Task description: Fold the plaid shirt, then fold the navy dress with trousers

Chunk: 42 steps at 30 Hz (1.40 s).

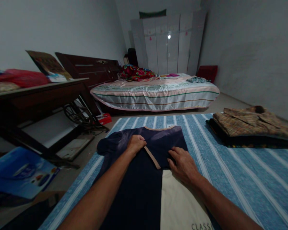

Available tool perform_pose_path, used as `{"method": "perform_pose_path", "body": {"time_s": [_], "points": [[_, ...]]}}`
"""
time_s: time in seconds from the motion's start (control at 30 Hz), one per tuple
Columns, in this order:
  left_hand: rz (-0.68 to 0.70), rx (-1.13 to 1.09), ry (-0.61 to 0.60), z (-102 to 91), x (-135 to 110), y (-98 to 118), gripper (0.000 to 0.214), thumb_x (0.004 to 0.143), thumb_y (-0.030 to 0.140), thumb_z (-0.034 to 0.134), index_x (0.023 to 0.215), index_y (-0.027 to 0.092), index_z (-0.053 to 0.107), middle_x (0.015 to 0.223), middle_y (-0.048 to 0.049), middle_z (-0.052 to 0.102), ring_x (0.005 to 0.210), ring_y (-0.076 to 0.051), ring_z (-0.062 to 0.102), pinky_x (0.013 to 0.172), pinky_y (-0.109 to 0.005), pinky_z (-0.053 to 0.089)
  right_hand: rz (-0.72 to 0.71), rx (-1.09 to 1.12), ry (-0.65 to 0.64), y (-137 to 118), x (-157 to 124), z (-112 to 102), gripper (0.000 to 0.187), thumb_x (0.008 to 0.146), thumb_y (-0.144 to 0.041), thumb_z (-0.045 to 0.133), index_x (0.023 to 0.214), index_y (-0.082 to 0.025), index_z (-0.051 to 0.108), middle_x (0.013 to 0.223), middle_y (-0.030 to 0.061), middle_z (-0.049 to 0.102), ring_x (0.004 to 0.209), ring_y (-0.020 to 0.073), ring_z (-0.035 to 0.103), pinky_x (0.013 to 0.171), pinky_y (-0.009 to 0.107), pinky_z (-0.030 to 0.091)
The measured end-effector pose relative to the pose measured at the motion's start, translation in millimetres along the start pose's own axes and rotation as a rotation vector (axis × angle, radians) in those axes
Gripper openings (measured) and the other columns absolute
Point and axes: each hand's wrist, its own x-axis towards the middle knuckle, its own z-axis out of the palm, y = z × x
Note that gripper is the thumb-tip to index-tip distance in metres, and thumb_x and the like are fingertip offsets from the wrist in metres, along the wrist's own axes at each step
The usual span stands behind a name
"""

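Note:
A navy T-shirt [134, 188] with a cream panel and dark lettering lies spread out in front of me. Its tan-edged neckline is at the far end, and a short tan strip runs down its upper front. My left hand [135, 143] is closed, pinching the navy cloth at the top of that strip. On the other side, my right hand [183, 163] rests on the shirt near its edge, fingers apart, just above the cream panel. The shirt's left sleeve is bunched and dark; the near end runs out of view.
Under the shirt is a blue-and-white striped sheet [244, 179]. Folded clothes [249, 123] are stacked at the right. A sewing-machine table [36, 95] stands at the left, above a blue box [21, 172]. Behind are a bed [156, 95] and a wardrobe [160, 44].

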Motion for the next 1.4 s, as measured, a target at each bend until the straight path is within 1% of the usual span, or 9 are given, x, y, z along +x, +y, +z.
{"method": "perform_pose_path", "body": {"time_s": [0.1,0.23,0.37,0.5,0.63,0.77,1.0,1.2,1.4], "points": [[0.026,0.057,0.015,-2.3,-2.3,1.9,0.018,0.064,0.014,0.061,0.08,0.018,0.067,0.076,-0.0015,0.068,0.074,-0.018,0.064,0.06,-0.023,0.044,0.004,0.008,0.011,0.2,-0.3,0.9,0.026,0.083,-0.027,0.05,0.104,-0.02,0.064,0.116,0.0098,0.058,0.102,0.0249,0.053,0.089,0.037,0.04],[0.137,0.129,0.086,-2.8,-17.2,11.8,0.027,0.072,0.016,0.056,0.098,0.018,0.064,0.099,-0.0078,0.065,0.097,-0.023,0.059,0.08,-0.031,0.046,0.007,0.005,0.019,1.5,-0.7,3.4,0.028,0.082,-0.028,0.051,0.105,-0.02,0.064,0.116,0.0099,0.058,0.102,0.025,0.053,0.088,0.037,0.04],[0.423,0.233,0.13,4.0,-39.3,28.1,0.026,0.08,0.022,0.052,0.103,0.016,0.063,0.118,-0.0098,0.056,0.111,-0.024,0.051,0.094,-0.036,0.041,0.001,0.001,0.009,2.5,-1.0,4.5,0.029,0.082,-0.027,0.05,0.106,-0.019,0.063,0.114,0.0098,0.059,0.102,0.0246,0.053,0.088,0.037,0.04],[0.63,0.225,-0.002,20.9,-51.2,41.8,0.03,0.088,0.026,0.045,0.111,0.014,0.06,0.132,-0.0117,0.049,0.123,-0.023,0.044,0.102,-0.035,0.036,-0.015,0.009,0.015,3.2,-1.1,3.7,0.029,0.083,-0.028,0.049,0.106,-0.017,0.062,0.113,0.0105,0.059,0.101,0.025,0.053,0.087,0.037,0.041],[0.606,0.229,-0.145,38.1,-52.3,41.5,0.044,0.092,0.036,0.035,0.129,0.013,0.045,0.143,-0.0156,0.038,0.134,-0.026,0.03,0.107,-0.045,0.027,-0.015,0.02,0.021,3.1,-1.0,2.8,0.031,0.083,-0.029,0.05,0.108,-0.016,0.062,0.115,0.0109,0.059,0.102,0.0256,0.053,0.088,0.038,0.041],[0.561,0.234,-0.197,42.9,-51.8,38.0,0.05,0.094,0.039,0.029,0.137,0.015,0.034,0.149,-0.015,0.027,0.138,-0.026,0.019,0.109,-0.05,0.019,-0.01,0.025,0.019,3.1,-0.9,3.8,0.031,0.083,-0.031,0.051,0.108,-0.016,0.062,0.115,0.0112,0.059,0.103,0.0258,0.053,0.089,0.038,0.041],[0.543,0.211,-0.198,38.1,-51.8,45.8,0.051,0.094,0.041,0.027,0.136,0.014,0.036,0.148,-0.0147,0.029,0.137,-0.026,0.022,0.108,-0.05,0.022,-0.018,0.026,0.032,4.9,-1.9,5.4,0.028,0.082,-0.03,0.051,0.103,-0.016,0.064,0.114,0.0115,0.06,0.103,0.0251,0.053,0.089,0.038,0.041],[0.578,0.25,-0.202,44.5,-51.6,39.7,0.053,0.093,0.043,0.029,0.138,0.015,0.034,0.15,-0.0134,0.025,0.139,-0.026,0.016,0.109,-0.051,0.018,-0.013,0.032,0.033,3.2,-0.8,4.2,0.028,0.083,-0.03,0.051,0.104,-0.016,0.063,0.112,0.0109,0.061,0.101,0.0244,0.054,0.088,0.037,0.042],[0.577,0.252,-0.23,39.7,-52.0,39.7,0.054,0.093,0.044,0.027,0.139,0.016,0.032,0.15,-0.0133,0.024,0.139,-0.025,0.016,0.109,-0.051,0.018,-0.024,0.023,0.042,3.6,-0.1,6.2,0.031,0.083,-0.031,0.052,0.108,-0.017,0.063,0.114,0.0111,0.06,0.103,0.0247,0.054,0.088,0.037,0.042]]}}
